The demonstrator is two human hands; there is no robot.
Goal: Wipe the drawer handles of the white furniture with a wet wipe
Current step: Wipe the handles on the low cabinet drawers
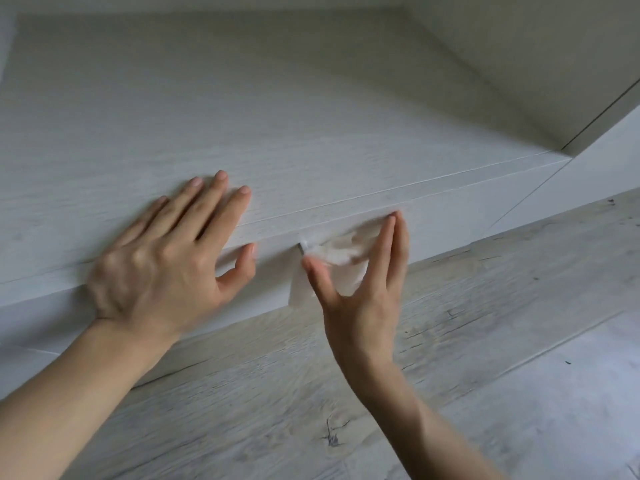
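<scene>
The white wood-grain furniture [277, 116] fills the upper view, seen from above. My left hand [166, 258] rests flat on its top near the front edge, fingers straight, thumb hanging over the drawer front [450, 209]. My right hand [360, 289] holds a crumpled white wet wipe [341, 258] between thumb and straight fingers against the drawer front. A small dark end of the drawer handle [300, 248] shows at the wipe's left edge; the remainder of the handle is hidden under the wipe. The right hand and wipe are blurred.
Grey wood-look flooring [381, 393] runs below the furniture. At the upper right, a white wall or panel [519, 46] meets the furniture's top. A second white furniture front [595, 161] continues to the right.
</scene>
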